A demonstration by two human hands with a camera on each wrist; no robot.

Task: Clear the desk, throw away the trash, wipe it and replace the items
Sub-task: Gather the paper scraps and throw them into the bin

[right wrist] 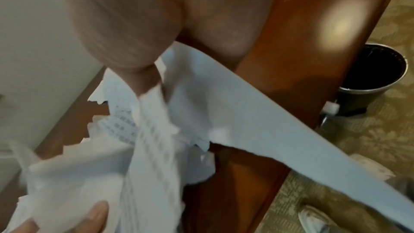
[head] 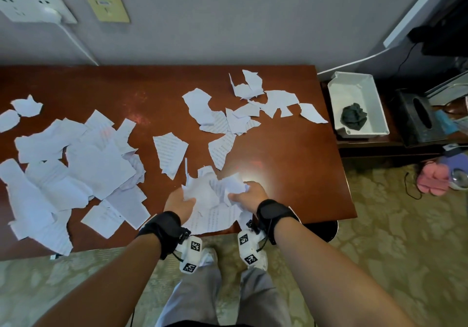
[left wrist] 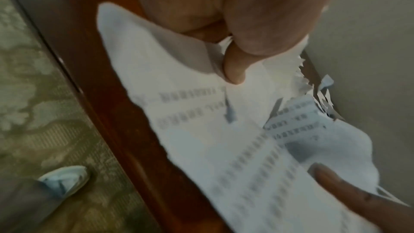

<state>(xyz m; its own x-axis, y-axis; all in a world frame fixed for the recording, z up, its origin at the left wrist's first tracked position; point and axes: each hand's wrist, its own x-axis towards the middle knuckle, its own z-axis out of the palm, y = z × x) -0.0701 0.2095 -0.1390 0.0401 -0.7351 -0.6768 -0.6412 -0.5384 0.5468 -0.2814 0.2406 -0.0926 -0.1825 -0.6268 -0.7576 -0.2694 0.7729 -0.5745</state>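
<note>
Torn white paper scraps point(head: 83, 164) with printed text lie scattered over the brown wooden desk point(head: 283, 149). At the desk's front edge both hands hold one crumpled bunch of torn paper point(head: 212, 195). My left hand point(head: 181, 203) grips its left side; in the left wrist view the thumb point(left wrist: 235, 66) pinches a printed sheet point(left wrist: 201, 112). My right hand point(head: 249, 196) grips the right side, fingers curled into the paper point(right wrist: 156, 139). A black trash bin point(right wrist: 371, 77) stands on the floor beside the desk's right end.
A white tray point(head: 374, 113) holding a dark crumpled cloth point(head: 354, 117) sits on a lower shelf to the right, beside a black tissue box point(head: 417, 119). Wall sockets point(head: 35, 5) and a cable are on the back wall. Patterned carpet point(head: 405, 225) surrounds the desk.
</note>
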